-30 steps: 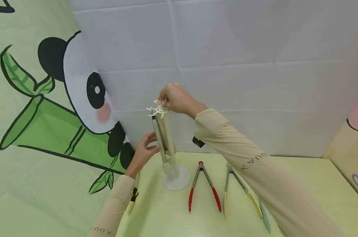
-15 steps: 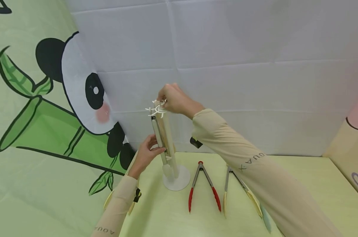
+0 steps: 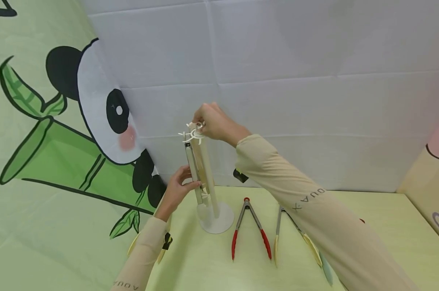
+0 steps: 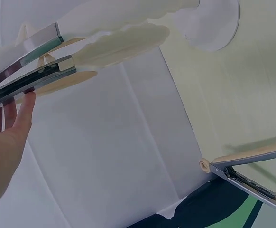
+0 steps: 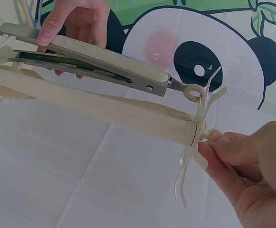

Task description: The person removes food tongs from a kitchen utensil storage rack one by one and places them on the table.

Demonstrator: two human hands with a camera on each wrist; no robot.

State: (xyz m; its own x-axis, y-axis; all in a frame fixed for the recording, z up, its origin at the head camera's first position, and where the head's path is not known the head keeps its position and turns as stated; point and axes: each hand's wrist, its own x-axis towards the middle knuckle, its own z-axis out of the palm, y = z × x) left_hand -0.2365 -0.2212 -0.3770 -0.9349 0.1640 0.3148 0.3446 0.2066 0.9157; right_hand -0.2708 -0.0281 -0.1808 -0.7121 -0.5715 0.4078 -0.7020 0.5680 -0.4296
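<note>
A white utensil stand [image 3: 210, 178] with a ring of hooks at its top stands on a round base. Metal tongs [image 5: 100, 59] with pale inlays hang by their end loop from one hook, their arms slightly apart. My left hand [image 3: 176, 192] holds these tongs partway down, thumb on one side and fingers on the other. At the top of the stand, my right hand [image 3: 217, 123] pinches the small knob [image 5: 207, 135] above the hooks. Another pale utensil [image 5: 19, 90] hangs behind the pole, mostly hidden.
Red-handled tongs [image 3: 235, 238] lie spread on the table right of the base. Beside them are yellow-handled tongs [image 3: 276, 246], partly under my right sleeve. Another pair of tongs [image 4: 247, 156] lies at the left, largely behind my left forearm. A panda-print cloth [image 3: 95, 109] hangs close on the left.
My left hand has shifted slightly right along with its forearm, still gripping the hanging tongs. My right hand stays at the knob with hardly any movement.
</note>
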